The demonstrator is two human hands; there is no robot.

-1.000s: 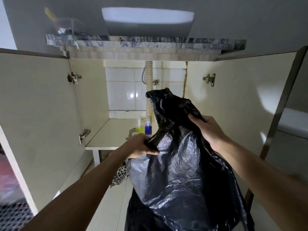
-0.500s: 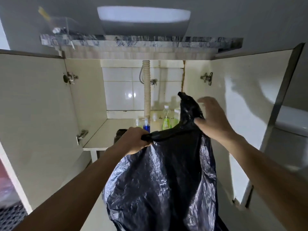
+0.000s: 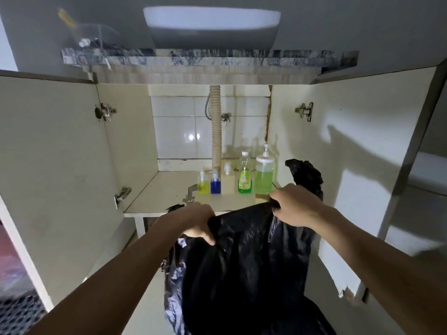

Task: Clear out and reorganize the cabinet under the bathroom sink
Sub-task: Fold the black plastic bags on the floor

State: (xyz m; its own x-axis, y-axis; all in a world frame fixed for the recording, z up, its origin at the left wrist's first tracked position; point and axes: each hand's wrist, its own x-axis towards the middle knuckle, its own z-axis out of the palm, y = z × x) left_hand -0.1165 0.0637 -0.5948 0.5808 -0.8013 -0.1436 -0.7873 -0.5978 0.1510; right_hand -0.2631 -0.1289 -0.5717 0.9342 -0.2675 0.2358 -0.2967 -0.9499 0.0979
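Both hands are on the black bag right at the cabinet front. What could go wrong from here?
1. The black trash bag hangs just in front of the shelf edge; swinging it inward might topple the green pump bottle or dish soap bottle.
2. The left hand and right hand each pinch only bunched rim plastic; either grip could slip or the plastic could tear.
3. The right door's chipped lower corner may snag the bag.
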